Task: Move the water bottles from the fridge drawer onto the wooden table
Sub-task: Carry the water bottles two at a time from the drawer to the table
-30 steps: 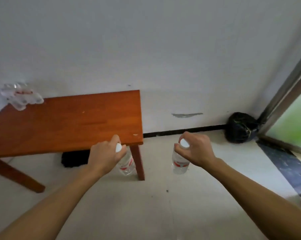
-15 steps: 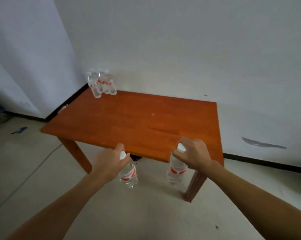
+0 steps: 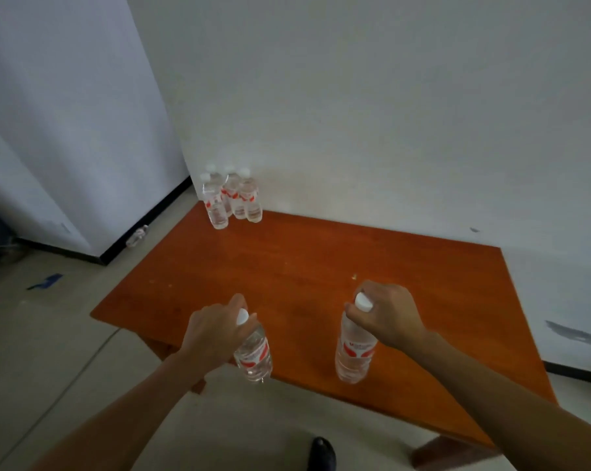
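Note:
My left hand (image 3: 212, 338) grips a clear water bottle (image 3: 255, 356) with a red label by its white cap, hanging over the near edge of the wooden table (image 3: 321, 266). My right hand (image 3: 385, 314) grips a second such bottle (image 3: 355, 351) by its neck, held upright above the table's near part. Whether either bottle touches the tabletop I cannot tell. Several more bottles (image 3: 232, 197) stand clustered at the table's far left corner against the wall.
White walls stand behind and to the left of the table. Another clear bottle (image 3: 137, 236) lies on the floor beside the table's left side. A blue scrap (image 3: 46, 281) lies on the tiled floor at left. A dark shoe tip (image 3: 323, 453) shows below.
The view has closed in on the table. Both hands with their bottles have moved forward from in front of the table's edge to above its near part.

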